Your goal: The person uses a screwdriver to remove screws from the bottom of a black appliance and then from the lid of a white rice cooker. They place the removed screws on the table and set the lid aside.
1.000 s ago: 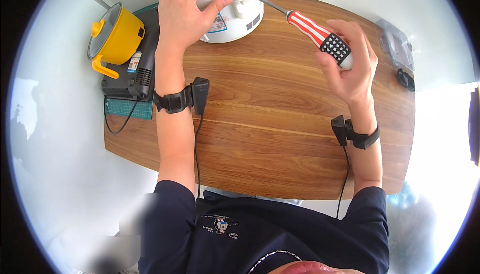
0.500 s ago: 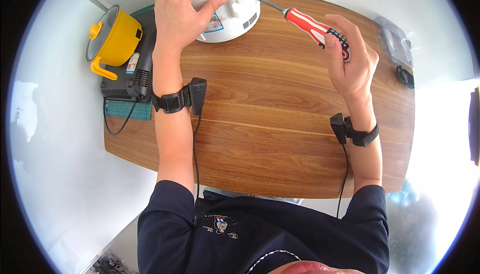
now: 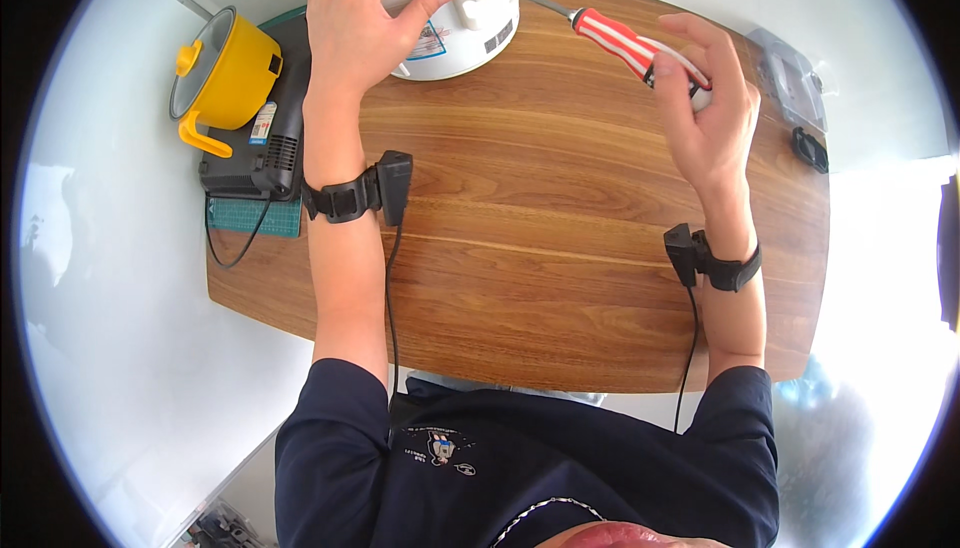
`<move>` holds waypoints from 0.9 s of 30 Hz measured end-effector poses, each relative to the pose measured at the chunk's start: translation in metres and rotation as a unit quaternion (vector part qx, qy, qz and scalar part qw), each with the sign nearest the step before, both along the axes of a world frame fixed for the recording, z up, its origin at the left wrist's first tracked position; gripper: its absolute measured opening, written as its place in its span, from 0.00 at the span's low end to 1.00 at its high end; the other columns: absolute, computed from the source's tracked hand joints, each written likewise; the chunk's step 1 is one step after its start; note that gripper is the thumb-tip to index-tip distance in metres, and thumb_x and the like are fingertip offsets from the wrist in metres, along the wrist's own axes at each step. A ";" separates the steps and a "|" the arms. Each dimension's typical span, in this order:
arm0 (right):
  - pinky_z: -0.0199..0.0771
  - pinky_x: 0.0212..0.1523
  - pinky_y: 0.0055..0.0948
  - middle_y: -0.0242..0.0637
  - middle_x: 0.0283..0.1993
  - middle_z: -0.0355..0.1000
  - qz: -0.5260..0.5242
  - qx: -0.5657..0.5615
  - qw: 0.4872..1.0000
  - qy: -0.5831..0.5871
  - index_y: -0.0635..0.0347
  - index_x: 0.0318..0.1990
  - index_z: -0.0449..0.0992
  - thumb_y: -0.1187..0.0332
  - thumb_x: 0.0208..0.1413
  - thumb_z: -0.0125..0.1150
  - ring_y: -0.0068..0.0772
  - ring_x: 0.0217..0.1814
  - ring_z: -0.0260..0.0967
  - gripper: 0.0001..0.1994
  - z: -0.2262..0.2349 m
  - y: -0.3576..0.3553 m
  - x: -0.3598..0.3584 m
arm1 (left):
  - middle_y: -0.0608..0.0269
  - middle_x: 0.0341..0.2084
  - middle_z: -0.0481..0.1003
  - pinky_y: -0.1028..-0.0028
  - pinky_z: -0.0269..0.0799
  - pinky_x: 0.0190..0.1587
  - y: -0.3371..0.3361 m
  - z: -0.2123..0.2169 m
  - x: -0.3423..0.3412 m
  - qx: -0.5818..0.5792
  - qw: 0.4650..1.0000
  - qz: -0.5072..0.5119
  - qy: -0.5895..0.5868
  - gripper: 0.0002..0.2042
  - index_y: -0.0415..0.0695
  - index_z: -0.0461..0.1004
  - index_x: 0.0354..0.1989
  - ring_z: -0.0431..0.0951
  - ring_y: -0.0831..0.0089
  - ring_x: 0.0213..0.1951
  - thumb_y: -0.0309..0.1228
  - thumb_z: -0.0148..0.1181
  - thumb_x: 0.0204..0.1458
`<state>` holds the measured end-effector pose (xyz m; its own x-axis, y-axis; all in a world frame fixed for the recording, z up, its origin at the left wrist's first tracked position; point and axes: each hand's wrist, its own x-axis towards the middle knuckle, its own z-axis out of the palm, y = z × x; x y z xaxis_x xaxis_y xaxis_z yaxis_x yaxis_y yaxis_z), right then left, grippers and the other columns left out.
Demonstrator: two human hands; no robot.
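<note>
A white round appliance (image 3: 450, 60) with labels on its side stands at the far edge of the table, its top cut off by the frame. My left hand (image 3: 362, 23) braces it from the left, thumb along a raised white fitting (image 3: 470, 8); the ends of some fingers are out of frame. In my right hand (image 3: 712, 113) is a screwdriver (image 3: 620, 40) with a red, white and black handle, gripped between thumb and fingers. Its metal shaft slants up to the left, and the tip touches or nearly touches the fitting's right side.
On the left, a yellow pot (image 3: 232, 73) with a lid sits on a black corded device (image 3: 245, 173), over a green cutting mat (image 3: 255, 216). A clear plastic case (image 3: 793, 83) and a small black object (image 3: 809, 151) lie at the right edge of the wooden table (image 3: 540, 278).
The screwdriver handle has turned about its length, and my right fingers have shifted on it. Its tip stays at the fitting, and my left hand keeps its place on the appliance.
</note>
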<state>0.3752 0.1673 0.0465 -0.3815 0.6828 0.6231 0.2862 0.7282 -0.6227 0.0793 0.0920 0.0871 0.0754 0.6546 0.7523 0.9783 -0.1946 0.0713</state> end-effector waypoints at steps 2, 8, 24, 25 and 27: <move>0.67 0.25 0.20 0.29 0.28 0.69 0.016 0.017 0.999 0.029 0.58 0.50 0.77 0.74 0.51 0.69 0.18 0.27 0.67 0.17 -0.003 0.001 -0.002 | 0.46 0.48 0.81 0.55 0.70 0.57 0.000 0.000 0.000 0.002 1.000 0.002 0.003 0.27 0.49 0.82 0.56 0.77 0.46 0.53 0.31 0.75 0.42; 0.75 0.32 0.23 0.29 0.34 0.71 0.027 -0.013 0.998 0.049 0.61 0.46 0.77 0.78 0.50 0.70 0.21 0.29 0.69 0.15 0.002 -0.001 -0.007 | 0.46 0.48 0.81 0.55 0.70 0.57 0.002 -0.004 -0.005 0.012 1.000 -0.002 0.006 0.27 0.50 0.82 0.56 0.77 0.47 0.53 0.32 0.75 0.42; 0.74 0.32 0.22 0.29 0.31 0.76 -0.012 0.067 0.997 0.021 0.57 0.57 0.76 0.68 0.57 0.72 0.23 0.27 0.72 0.21 0.001 -0.007 -0.007 | 0.47 0.48 0.82 0.56 0.70 0.56 0.004 -0.006 -0.008 0.016 1.000 -0.005 0.015 0.26 0.50 0.82 0.56 0.77 0.48 0.52 0.34 0.74 0.43; 0.74 0.33 0.22 0.30 0.34 0.75 -0.003 0.084 0.996 0.034 0.57 0.57 0.77 0.70 0.54 0.73 0.23 0.29 0.73 0.22 0.001 -0.007 -0.007 | 0.47 0.48 0.82 0.56 0.70 0.56 0.004 -0.006 -0.008 0.016 1.000 -0.004 0.015 0.26 0.49 0.82 0.56 0.77 0.49 0.52 0.34 0.74 0.44; 0.76 0.36 0.23 0.31 0.38 0.75 0.017 0.119 0.991 0.062 0.57 0.55 0.77 0.75 0.50 0.74 0.24 0.33 0.74 0.23 0.003 -0.006 -0.009 | 0.47 0.48 0.81 0.56 0.70 0.56 0.004 -0.006 -0.008 0.018 1.000 -0.009 0.017 0.25 0.49 0.82 0.56 0.77 0.49 0.52 0.35 0.74 0.44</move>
